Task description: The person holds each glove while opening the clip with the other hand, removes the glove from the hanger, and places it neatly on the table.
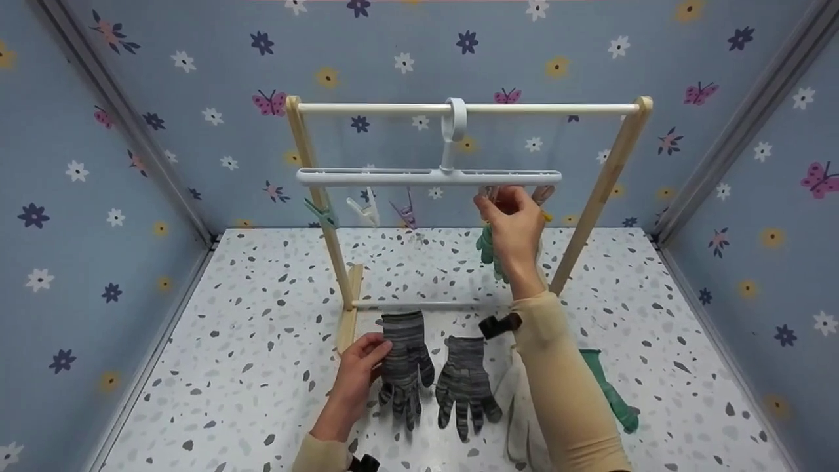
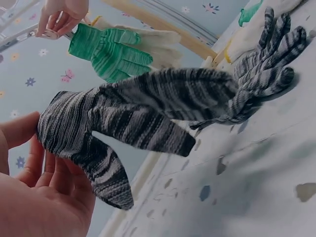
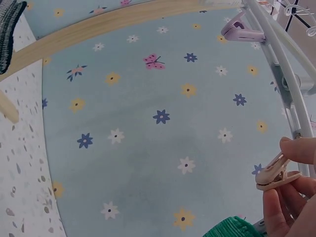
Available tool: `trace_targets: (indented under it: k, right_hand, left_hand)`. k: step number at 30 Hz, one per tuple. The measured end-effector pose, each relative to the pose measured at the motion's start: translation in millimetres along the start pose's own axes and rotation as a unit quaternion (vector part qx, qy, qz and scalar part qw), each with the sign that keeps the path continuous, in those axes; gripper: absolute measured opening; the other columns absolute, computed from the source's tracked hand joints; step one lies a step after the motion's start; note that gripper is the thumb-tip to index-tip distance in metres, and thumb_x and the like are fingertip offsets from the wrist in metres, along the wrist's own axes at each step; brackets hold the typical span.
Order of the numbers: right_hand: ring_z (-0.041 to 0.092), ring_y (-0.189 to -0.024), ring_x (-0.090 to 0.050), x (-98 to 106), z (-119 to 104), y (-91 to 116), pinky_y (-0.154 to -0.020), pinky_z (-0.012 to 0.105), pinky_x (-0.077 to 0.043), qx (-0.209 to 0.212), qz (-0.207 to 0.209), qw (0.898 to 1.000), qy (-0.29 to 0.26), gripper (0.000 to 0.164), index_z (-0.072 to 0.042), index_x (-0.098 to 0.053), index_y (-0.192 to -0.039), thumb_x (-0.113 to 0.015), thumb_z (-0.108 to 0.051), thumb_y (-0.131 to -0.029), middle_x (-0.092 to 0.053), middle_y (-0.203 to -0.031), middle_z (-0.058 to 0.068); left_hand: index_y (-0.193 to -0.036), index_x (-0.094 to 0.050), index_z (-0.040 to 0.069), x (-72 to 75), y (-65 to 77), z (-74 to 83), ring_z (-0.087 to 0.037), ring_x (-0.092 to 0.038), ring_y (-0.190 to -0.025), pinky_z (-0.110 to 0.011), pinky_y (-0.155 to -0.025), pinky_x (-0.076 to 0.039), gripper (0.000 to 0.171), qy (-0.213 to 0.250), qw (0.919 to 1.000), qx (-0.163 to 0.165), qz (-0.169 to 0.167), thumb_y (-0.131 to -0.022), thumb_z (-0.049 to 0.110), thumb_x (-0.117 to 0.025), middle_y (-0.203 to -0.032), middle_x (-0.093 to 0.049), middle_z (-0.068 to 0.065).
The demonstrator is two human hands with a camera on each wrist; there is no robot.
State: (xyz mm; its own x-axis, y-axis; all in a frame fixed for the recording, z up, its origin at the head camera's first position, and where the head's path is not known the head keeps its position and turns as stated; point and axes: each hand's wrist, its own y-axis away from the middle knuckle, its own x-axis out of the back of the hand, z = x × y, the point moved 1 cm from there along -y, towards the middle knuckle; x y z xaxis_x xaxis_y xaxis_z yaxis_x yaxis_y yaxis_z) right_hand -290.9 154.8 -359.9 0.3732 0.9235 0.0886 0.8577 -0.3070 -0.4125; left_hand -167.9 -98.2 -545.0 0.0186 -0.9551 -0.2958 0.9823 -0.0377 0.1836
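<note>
Low over the table, my left hand (image 1: 357, 364) pinches a grey-and-black striped glove (image 1: 405, 357) at its cuff, and the fingers of the glove dangle. My right hand (image 1: 518, 226) is raised to the white hanger (image 1: 373, 177), its thumb and fingers squeezing a pale beige clothespin (image 3: 274, 175) below the bar. Nothing shows between the tips of this clothespin in the right wrist view. Beside the right hand hang a green glove (image 2: 111, 52) and a whitish glove (image 2: 168, 42), partly hidden in the head view. The matching striped glove (image 1: 467, 373) lies flat on the table.
A wooden rack (image 1: 603, 190) carries the hanger on its white top rod (image 1: 544, 108). Green (image 1: 321, 213), white (image 1: 365, 208) and purple (image 1: 405, 213) clothespins hang left. Under the right forearm lie a white glove (image 1: 524, 419) and a green piece (image 1: 609, 393). Patterned walls enclose the table.
</note>
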Motion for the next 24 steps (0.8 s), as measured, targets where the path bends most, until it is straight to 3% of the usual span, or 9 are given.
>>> trace_targets:
  k: [7, 10, 13, 19, 24]
  right_hand:
    - [0.019, -0.089, -0.063, -0.5, 0.8, 3.5, -0.077, 0.029, -0.052, 0.004, -0.003, 1.000, -0.011, 0.036, -0.002, -0.068, -0.109, -0.081, -0.027, -0.086, -0.067, -0.099, 0.007]
    - [0.018, -0.089, -0.064, 0.0, 2.2, 4.9, -0.077, 0.029, -0.052, 0.010, 0.002, 1.000, -0.015, 0.034, -0.004, -0.069, -0.108, -0.081, -0.026, -0.086, -0.068, -0.098, 0.006]
    - [0.017, -0.088, -0.064, 0.9, 3.4, 5.0, -0.076, 0.030, -0.052, 0.013, 0.006, 1.000, -0.013, 0.035, -0.004, -0.069, -0.108, -0.082, -0.027, -0.085, -0.068, -0.098, 0.005]
    - [0.017, -0.090, -0.063, 2.7, 3.3, 4.3, -0.078, 0.029, -0.051, -0.001, 0.008, 1.000, 0.008, 0.036, -0.007, -0.069, -0.110, -0.081, -0.032, -0.086, -0.068, -0.101, 0.005]
    - [0.016, -0.091, -0.063, 3.9, 0.6, 3.7, -0.077, 0.030, -0.051, -0.005, 0.013, 1.000, 0.024, 0.039, -0.008, -0.069, -0.113, -0.081, -0.033, -0.086, -0.068, -0.102, 0.005]
  left_hand:
    - [-0.111, -0.062, 0.003, 3.8, -5.8, -27.7, -0.014, -0.061, -0.081, -0.030, -0.069, -0.051, 0.023, -0.016, 0.9977, 0.060, -0.028, -0.096, 0.018, -0.069, -0.094, -0.065, -0.002]
    - [-0.112, -0.062, 0.000, 3.6, -9.5, -35.0, -0.014, -0.061, -0.079, -0.029, -0.068, -0.051, 0.025, -0.045, 0.9971, 0.054, -0.027, -0.095, 0.017, -0.070, -0.093, -0.066, -0.003]
    - [-0.110, -0.064, -0.002, 5.2, -13.8, -41.3, -0.015, -0.062, -0.081, -0.029, -0.072, -0.050, 0.025, -0.100, 0.9945, 0.028, -0.015, -0.094, 0.016, -0.071, -0.093, -0.067, -0.005]
    - [-0.107, -0.065, -0.002, 11.6, -15.4, -46.4, -0.016, -0.063, -0.087, -0.032, -0.079, -0.049, 0.025, -0.230, 0.9730, -0.010, 0.007, -0.093, 0.017, -0.071, -0.095, -0.069, -0.006]
    - [-0.111, -0.065, -0.002, 13.6, -12.9, -41.2, -0.018, -0.064, -0.087, -0.036, -0.081, -0.050, 0.028, -0.300, 0.9535, -0.024, 0.008, -0.094, 0.020, -0.070, -0.094, -0.070, -0.005]
